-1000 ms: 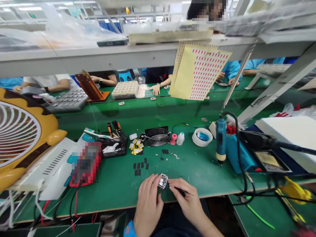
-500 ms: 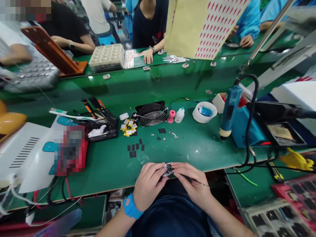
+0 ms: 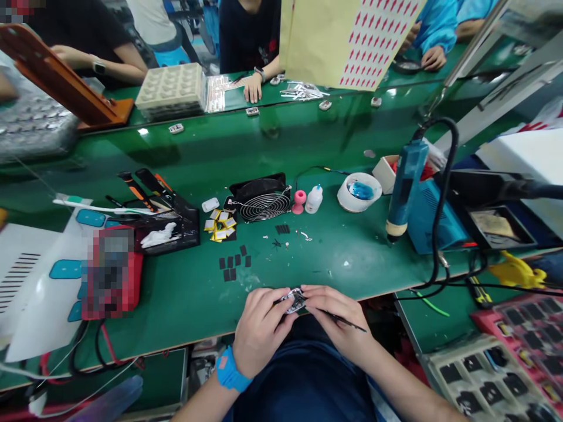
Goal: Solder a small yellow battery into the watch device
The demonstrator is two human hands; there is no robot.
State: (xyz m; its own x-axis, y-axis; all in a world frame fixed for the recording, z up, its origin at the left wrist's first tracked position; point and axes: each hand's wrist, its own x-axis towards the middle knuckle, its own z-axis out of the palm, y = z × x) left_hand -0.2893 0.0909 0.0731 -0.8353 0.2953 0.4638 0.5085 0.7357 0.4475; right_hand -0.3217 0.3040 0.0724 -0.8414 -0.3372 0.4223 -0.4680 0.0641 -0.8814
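At the bench's front edge, my left hand [image 3: 264, 328] is closed on a small device housing [image 3: 295, 300] with a silvery rim and dark inside. My right hand [image 3: 338, 319] meets the housing with its fingertips and grips a thin dark tool, perhaps tweezers [image 3: 349, 322], whose rear end sticks out to the right. The tool's working tip is hidden by the fingers. Ahead on the green bench lie several black rectangular pads [image 3: 233, 262], tiny loose parts [image 3: 277, 243] and a pile of yellow-edged battery cells [image 3: 220, 225].
Farther back stand a fan with a wire guard [image 3: 264, 205], a pink holder [image 3: 298, 201], a white bottle [image 3: 314, 199] and a white bowl [image 3: 347, 200]. A blue electric screwdriver [image 3: 407, 184] hangs at right. A red meter [image 3: 132, 258] and tool holder [image 3: 189, 225] are left. Co-workers sit opposite.
The whole view has shifted, so the bench items appear farther left and slightly higher. Both hands keep hold at nearly the same place; the housing and the tool look slightly turned.
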